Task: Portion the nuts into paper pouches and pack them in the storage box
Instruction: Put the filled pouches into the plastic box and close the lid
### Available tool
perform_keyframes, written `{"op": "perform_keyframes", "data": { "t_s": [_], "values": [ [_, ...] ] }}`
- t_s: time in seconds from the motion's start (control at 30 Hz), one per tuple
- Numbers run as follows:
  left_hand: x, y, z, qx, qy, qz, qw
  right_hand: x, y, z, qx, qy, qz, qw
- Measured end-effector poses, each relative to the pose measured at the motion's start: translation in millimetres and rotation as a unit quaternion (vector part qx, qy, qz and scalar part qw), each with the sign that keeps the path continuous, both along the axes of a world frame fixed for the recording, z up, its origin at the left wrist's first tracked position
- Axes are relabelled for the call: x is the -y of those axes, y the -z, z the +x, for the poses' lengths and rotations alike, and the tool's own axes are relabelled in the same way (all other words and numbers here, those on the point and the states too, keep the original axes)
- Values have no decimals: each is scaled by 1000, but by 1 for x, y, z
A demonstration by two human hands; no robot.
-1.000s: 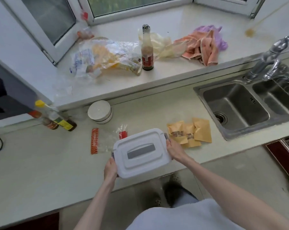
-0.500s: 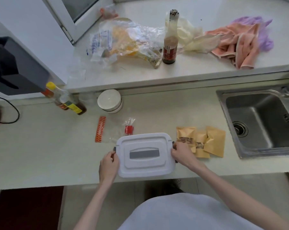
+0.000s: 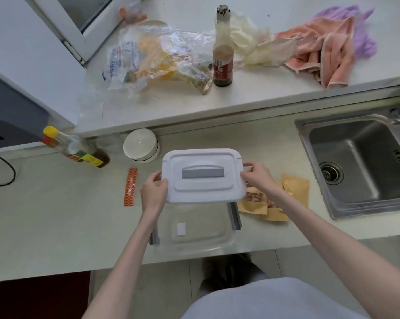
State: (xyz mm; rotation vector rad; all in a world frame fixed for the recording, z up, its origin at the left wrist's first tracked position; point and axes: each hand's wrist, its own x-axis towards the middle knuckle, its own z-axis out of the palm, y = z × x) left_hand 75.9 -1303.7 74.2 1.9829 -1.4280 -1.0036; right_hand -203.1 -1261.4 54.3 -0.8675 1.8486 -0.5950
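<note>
Our left hand grips the lid by its left short edge and our right hand pinches its right short edge; we hold it level above the far half of the clear storage box, which sits on the counter near its front edge; the box looks empty; the filled paper pouches lie just right of it, so we judge portioning done and packing not yet begun; the lid's long axis runs left to right, grey handle upward, matching the box below.
</note>
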Motion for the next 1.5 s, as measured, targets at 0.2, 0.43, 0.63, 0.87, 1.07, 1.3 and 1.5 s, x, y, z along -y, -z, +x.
{"op": "perform_keyframes", "data": {
  "t_s": [0.2, 0.43, 0.63, 0.87, 1.07, 1.3, 1.5],
  "values": [
    [56, 56, -33, -43, -15, 126, 991, 37, 37, -18, -5, 41, 47, 998],
    [84, 93, -48, -57, -55, 186, 979, 54, 66, -27, 29, 68, 40, 996],
    [84, 85, -72, -25, -62, 154, 986, 55, 61, -44, 82, 59, 29, 994],
    [25, 64, -179, -42, 154, 123, 979, -17, 60, -108, -33, 177, 46, 983],
    [-27, 93, -238, -6, 129, 239, 962, -75, 81, -141, -103, 256, 114, 954],
    [-40, 110, -256, 133, 131, 289, 939, -86, 109, -139, -90, 242, 157, 953],
    [-52, 117, -264, 136, 124, 275, 944, -84, 115, -131, -139, 214, 207, 945]
  ]
}}
